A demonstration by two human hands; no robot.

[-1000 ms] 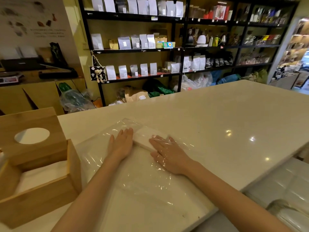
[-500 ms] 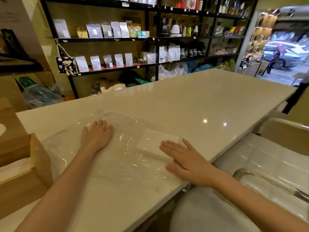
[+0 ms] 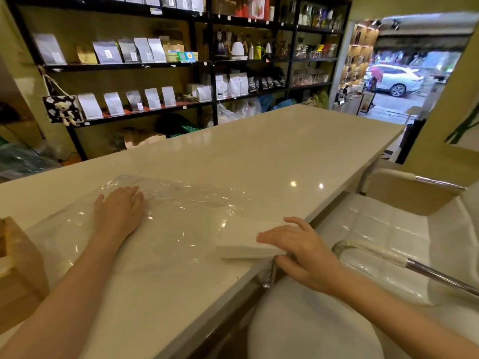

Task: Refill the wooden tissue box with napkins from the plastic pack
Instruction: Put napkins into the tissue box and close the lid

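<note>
A clear plastic pack (image 3: 181, 211) lies flat on the white counter (image 3: 259, 151). My left hand (image 3: 120, 209) presses flat on the pack's left part, fingers spread. A white stack of napkins (image 3: 241, 242) sticks out of the pack's right end at the counter's near edge. My right hand (image 3: 300, 247) grips this stack, fingers on top and thumb under it. The wooden tissue box (image 3: 18, 265) shows only partly at the left edge.
A white padded chair (image 3: 383, 244) with chrome armrests (image 3: 440, 275) stands right of the counter. Black shelves (image 3: 212, 63) with bags and kettles fill the back wall. An open doorway (image 3: 404, 73) to the street is at the far right.
My right hand has slid the napkin stack rightward out of the pack to the counter edge and closed on it. The view has turned right, so the box is nearly out of frame.
</note>
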